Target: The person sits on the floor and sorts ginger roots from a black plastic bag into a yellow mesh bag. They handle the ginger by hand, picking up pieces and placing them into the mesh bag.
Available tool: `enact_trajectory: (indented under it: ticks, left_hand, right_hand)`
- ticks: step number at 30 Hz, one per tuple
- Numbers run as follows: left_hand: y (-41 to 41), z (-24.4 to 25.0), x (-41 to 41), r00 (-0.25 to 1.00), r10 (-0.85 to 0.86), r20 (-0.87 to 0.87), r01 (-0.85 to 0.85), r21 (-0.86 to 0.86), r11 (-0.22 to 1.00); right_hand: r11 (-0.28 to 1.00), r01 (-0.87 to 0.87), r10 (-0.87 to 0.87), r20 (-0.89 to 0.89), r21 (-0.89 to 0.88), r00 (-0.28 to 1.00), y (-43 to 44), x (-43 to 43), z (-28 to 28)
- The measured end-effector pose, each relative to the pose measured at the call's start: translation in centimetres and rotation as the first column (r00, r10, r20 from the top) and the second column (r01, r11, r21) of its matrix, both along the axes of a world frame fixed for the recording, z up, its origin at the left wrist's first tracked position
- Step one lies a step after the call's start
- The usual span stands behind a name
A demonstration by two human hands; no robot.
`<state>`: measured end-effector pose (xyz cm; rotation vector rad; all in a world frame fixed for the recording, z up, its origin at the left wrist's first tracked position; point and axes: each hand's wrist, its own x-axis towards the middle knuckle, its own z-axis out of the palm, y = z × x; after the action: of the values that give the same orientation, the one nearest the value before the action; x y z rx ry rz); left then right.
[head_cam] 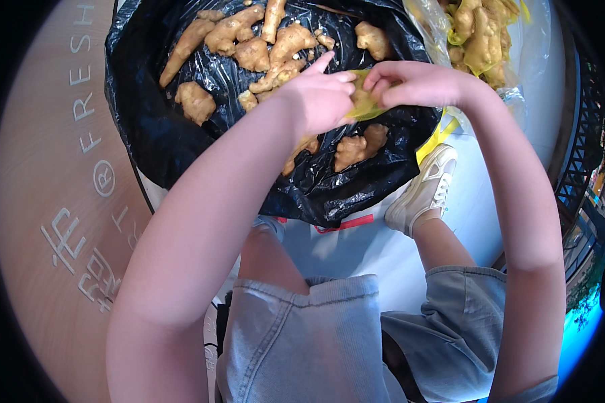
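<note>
My left hand [327, 98] and my right hand [401, 85] are close together over a black plastic bag [156, 136]. Between them is a yellow mesh net [365, 103], with something pale brown showing through it. The left fingers lie against the net's left side, forefinger stretched out. My right thumb and fingers pinch its right side. Loose ginger roots lie in the black bag around my hands: a long one [186, 50] at the upper left, a knobbly one [195, 102] below it, one [373, 40] above my right hand and one [353, 151] beneath.
Ginger in yellow mesh nets [484, 45] lies in clear plastic [527, 65] at the upper right. A wood-look panel [40, 166] with raised lettering stands along the left. Below the black bag are red tape [353, 221], the pale floor [333, 252] and a light sneaker [426, 186].
</note>
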<state>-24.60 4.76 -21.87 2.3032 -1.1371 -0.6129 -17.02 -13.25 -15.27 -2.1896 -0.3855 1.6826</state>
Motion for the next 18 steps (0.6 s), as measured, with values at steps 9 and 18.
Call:
enact_trajectory:
  ticks: [9,18]
  left_hand:
    - [-1.4,2.4,-2.2,0.910,-0.034,0.414,-0.113,0.326,0.939]
    - [-1.4,2.8,-2.6,0.948,0.077,0.307,-0.171,0.291,0.941]
  right_hand:
    - [0.911,0.084,0.283,0.761,-0.403,0.584,1.3,-0.5,-3.0]
    - [0.835,0.142,0.299,0.656,-0.531,0.693,2.1,1.3,-4.4]
